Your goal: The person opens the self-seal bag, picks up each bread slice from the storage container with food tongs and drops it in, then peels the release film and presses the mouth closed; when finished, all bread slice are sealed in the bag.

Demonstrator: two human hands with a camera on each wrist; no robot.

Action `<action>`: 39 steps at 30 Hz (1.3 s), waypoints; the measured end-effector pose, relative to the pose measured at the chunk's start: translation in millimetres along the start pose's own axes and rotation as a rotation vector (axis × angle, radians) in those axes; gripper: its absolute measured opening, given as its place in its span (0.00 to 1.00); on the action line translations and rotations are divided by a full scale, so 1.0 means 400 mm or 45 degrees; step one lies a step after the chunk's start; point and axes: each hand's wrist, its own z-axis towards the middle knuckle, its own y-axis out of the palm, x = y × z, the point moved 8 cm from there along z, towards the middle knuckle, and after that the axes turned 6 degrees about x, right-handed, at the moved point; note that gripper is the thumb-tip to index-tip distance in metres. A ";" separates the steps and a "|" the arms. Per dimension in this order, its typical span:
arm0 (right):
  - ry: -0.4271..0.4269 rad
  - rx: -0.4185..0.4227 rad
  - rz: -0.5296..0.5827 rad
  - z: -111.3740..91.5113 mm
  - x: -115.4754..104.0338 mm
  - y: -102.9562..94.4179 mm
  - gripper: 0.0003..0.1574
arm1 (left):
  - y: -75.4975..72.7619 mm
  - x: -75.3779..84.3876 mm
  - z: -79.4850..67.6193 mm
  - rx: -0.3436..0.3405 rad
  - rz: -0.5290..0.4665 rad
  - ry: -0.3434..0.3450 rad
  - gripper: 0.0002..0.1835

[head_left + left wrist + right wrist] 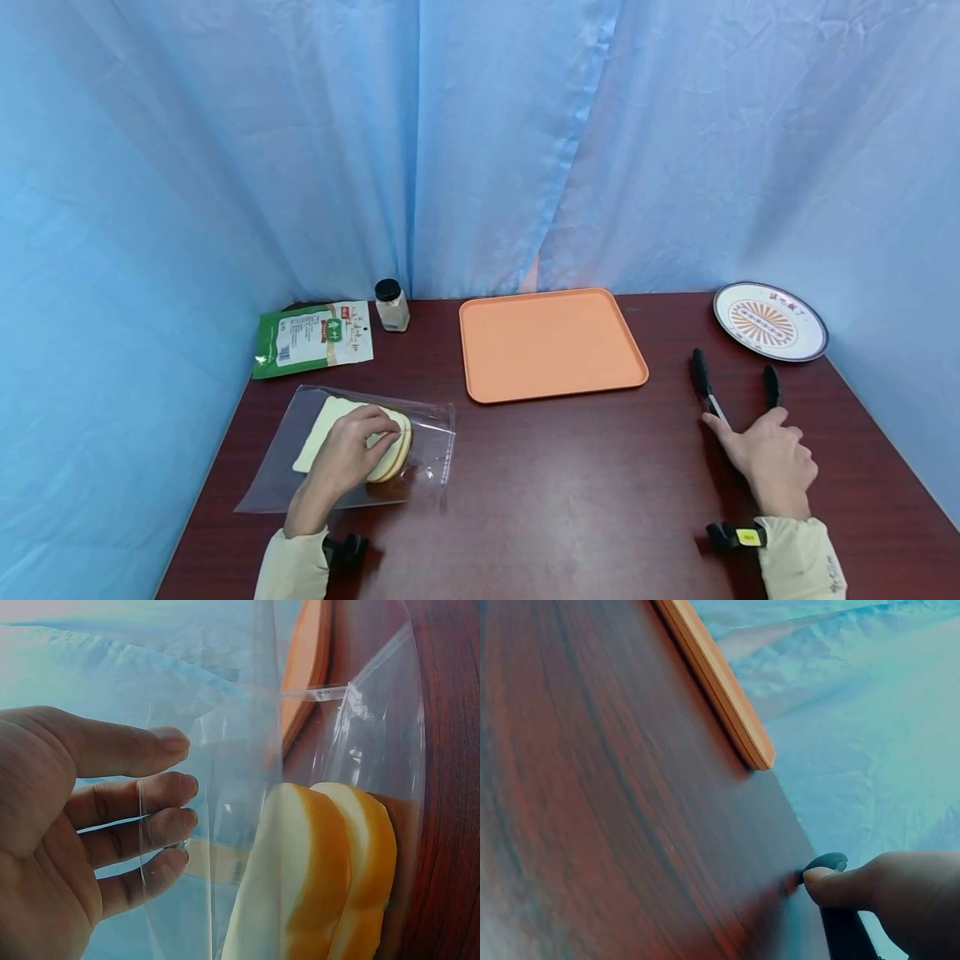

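At the left in the head view, a clear plastic bag (281, 467) lies on the table with bread slices (318, 437) in it. My left hand (352, 446) is over the bag, thumb and forefinger pinching its film. In the left wrist view the film rises beside the fingertips, and brown-crusted slices (322, 870) show through it. The left forefinger is mostly hidden behind the thumb there. On the right side, my right hand (776, 462) grips a pair of black-tipped tongs (701, 375), their arms spread and pointing away from me. In the right wrist view the thumb presses on a black part.
An orange tray (551, 346) lies at the back middle. A patterned white plate (771, 322) sits at the back right. Behind the bag are a green-and-white packet (311, 337) and a black-capped jar (392, 307). Blue curtains (480, 150) border the table.
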 end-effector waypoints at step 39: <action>-0.324 0.207 0.057 -0.128 -0.204 -0.078 0.53 | 0.010 0.005 -0.003 -0.043 -0.001 -0.037 0.07</action>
